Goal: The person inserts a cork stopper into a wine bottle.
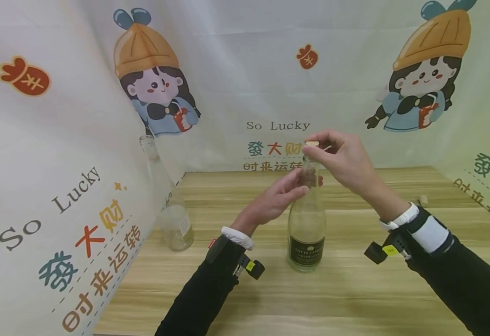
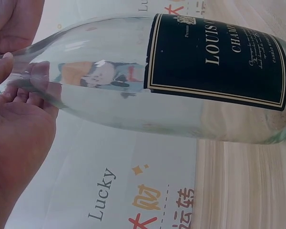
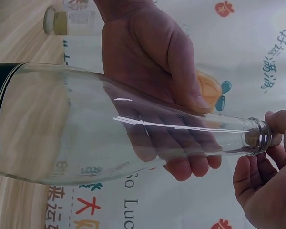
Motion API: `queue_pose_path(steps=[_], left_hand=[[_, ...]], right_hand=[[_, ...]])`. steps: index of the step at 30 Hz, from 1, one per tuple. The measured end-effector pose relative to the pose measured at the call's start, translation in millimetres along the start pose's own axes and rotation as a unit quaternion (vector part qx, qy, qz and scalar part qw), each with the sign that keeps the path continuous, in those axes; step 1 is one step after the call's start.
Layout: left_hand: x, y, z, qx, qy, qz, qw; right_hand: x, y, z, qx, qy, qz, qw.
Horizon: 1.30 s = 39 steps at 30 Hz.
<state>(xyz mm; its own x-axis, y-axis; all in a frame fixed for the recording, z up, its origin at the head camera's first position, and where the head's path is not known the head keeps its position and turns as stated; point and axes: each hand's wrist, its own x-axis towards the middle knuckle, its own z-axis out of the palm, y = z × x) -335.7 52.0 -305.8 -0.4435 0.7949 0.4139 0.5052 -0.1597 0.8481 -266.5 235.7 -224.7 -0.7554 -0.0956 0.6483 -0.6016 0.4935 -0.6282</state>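
A clear glass champagne bottle [image 1: 307, 217] with a dark label [image 2: 217, 62] stands upright on the table in front of me. My left hand [image 1: 275, 199] holds it by the neck, thumb on the near side and fingers curving round behind, seen through the glass in the right wrist view. At the bottle's mouth, my right hand [image 1: 347, 161] pinches a cork [image 3: 251, 137] between thumb and fingers. The cork's lower part sits inside the neck, while its top shows between the fingertips in the head view.
Another clear glass bottle [image 1: 175, 226], with a small pale label and a stopper in its neck, stands at the left by the curtain. A small cork [image 1: 423, 200] lies on the wooden table [image 1: 354, 289] beyond my right wrist. Printed white cloth [image 1: 236, 70] surrounds the back and sides.
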Motion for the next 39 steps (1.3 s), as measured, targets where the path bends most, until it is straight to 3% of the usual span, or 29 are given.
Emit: queue_pose_path(steps=[13, 22, 30, 39], left_hand=[[-1.3, 2.3, 1.3, -0.011, 0.015, -0.018, 0.9997], [-1.6, 2.1, 1.2, -0.011, 0.015, -0.015, 0.9997], [0.2, 3.2, 0.4, -0.006, 0.011, -0.01, 0.9999], [-1.1, 2.9, -0.5, 0.005, 0.014, -0.021, 0.9997]], right_hand=[[-1.6, 4, 8, 0.079, 0.015, 0.028, 0.9964], [-2.2, 7, 11, 0.097, 0.019, 0.033, 0.9945], [-0.3, 7, 7, 0.173, -0.021, 0.057, 0.9831], [0.7, 5, 6, 0.205, -0.043, 0.082, 0.9742]])
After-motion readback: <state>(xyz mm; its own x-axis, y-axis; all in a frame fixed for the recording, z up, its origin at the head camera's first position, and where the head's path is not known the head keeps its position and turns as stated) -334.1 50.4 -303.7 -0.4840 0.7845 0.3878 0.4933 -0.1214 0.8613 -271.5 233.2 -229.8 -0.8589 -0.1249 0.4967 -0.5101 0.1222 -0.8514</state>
